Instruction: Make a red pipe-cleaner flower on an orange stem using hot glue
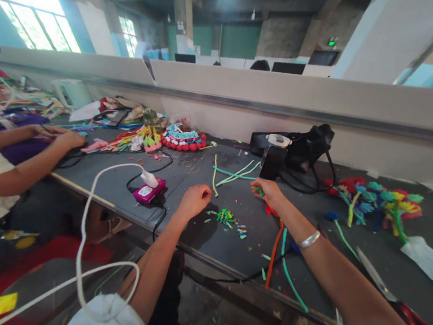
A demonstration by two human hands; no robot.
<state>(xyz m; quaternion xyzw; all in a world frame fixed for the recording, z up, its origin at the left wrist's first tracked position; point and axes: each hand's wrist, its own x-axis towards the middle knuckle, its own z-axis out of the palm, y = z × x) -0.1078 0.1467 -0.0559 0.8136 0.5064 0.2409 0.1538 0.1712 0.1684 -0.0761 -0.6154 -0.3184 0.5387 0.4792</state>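
Note:
My left hand (195,201) is closed above the dark tabletop, its fingers curled; whatever they may hold is hidden. To its right, my right hand (270,194) pinches a short green pipe-cleaner piece (258,191). Under that wrist lies a red fuzzy flower (270,209) with an orange pipe-cleaner stem (274,256), partly covered by the hand. A teal pipe cleaner (288,268) runs beside it over the table edge. Between my hands sits a small heap of green, yellow and blue cut pieces (225,216). Light green and yellow pipe cleaners (236,173) cross just beyond.
Scissors (376,275) and a bunch of fuzzy flowers (380,197) lie right. A black bag (310,146) and a dark box-shaped object (273,161) stand behind my right hand. A purple power strip (149,191) with a white cable is left. Another person's hands (63,136) work far left.

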